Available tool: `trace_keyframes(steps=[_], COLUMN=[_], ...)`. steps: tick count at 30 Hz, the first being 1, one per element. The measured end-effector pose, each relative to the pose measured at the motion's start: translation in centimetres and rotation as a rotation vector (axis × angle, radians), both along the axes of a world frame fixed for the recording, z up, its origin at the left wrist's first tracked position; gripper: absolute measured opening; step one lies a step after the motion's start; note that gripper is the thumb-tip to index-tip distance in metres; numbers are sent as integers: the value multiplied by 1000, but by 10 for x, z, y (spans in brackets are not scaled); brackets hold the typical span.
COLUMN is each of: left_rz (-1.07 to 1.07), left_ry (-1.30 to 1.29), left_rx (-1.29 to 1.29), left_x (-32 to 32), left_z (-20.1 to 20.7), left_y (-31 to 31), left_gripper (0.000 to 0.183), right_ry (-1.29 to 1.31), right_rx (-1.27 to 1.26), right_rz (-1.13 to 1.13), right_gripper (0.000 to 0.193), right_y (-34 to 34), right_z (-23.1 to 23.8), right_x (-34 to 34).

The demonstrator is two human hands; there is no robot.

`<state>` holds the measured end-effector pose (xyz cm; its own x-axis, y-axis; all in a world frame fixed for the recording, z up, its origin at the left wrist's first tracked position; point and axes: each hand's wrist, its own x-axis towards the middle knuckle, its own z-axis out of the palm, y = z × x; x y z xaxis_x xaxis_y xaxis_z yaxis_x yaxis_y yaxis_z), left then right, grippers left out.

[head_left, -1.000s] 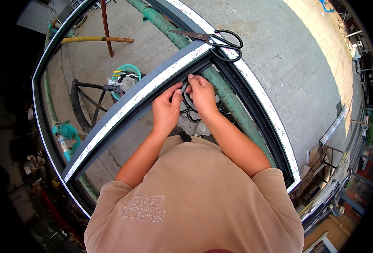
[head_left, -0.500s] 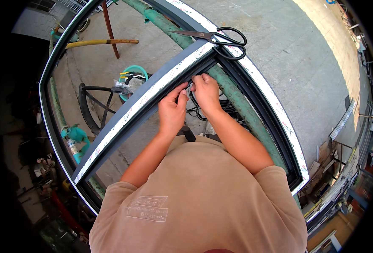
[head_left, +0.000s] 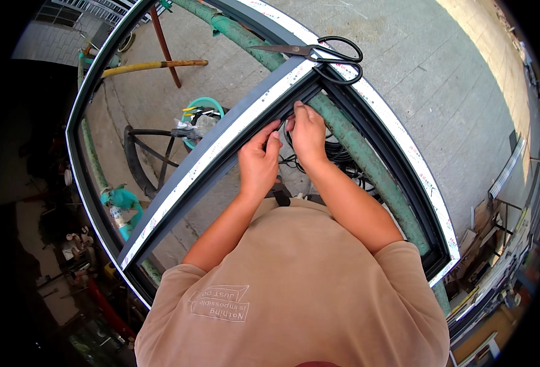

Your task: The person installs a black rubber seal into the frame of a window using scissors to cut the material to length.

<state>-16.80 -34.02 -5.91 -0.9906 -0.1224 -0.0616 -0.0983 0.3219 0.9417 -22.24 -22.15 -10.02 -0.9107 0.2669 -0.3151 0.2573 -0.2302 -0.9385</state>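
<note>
A large window frame [head_left: 199, 161] lies before me, its bars dark grey with printed white film on the upper faces. Along the near side of its crossbar, close to the top corner, both hands pinch a thin black rubber strip [head_left: 284, 124]. My left hand [head_left: 259, 160] has its thumb and forefinger together on the strip, against the bar's inner groove. Just to its right, my right hand [head_left: 309, 137] grips the strip with curled fingers that partly hide it. Black-handled scissors [head_left: 311, 52] rest across the corner where the bars meet, blades pointing left.
Green pipes [head_left: 355, 142] support the frame from below. Under it a coil of black strip [head_left: 338, 160] lies on the floor. Beyond the crossbar stand a turquoise bucket [head_left: 218, 109] of tools and a black wheel-like ring [head_left: 136, 165]. A yellow pole [head_left: 154, 66] is farther off.
The whole view has shifted slightly, so the frame and scissors appear a little farther right. Both hands stay at nearly the same spot on the crossbar, still pinching the strip.
</note>
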Motion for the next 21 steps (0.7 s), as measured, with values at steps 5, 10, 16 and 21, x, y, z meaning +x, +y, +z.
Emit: trace_keyframes(steps=[5,10,16,21], left_rz=[-9,-19,-21,34], left_ry=[-2,179,-63,-94], left_rx=[5,236,44,85], left_x=[-1,3,-4,1], left_z=[-1,1,1,5], left_y=[-1,6,1,0], left_gripper=[29,27,32,31], right_ry=[-79,475,1260,1315], right_rx=[197,758,744,705], right_rz=[160,565,767,779], right_gripper=[50,40,29,25], right_y=[15,16,25,35], right_z=[16,129,276,280], right_x=[3,36,63,68])
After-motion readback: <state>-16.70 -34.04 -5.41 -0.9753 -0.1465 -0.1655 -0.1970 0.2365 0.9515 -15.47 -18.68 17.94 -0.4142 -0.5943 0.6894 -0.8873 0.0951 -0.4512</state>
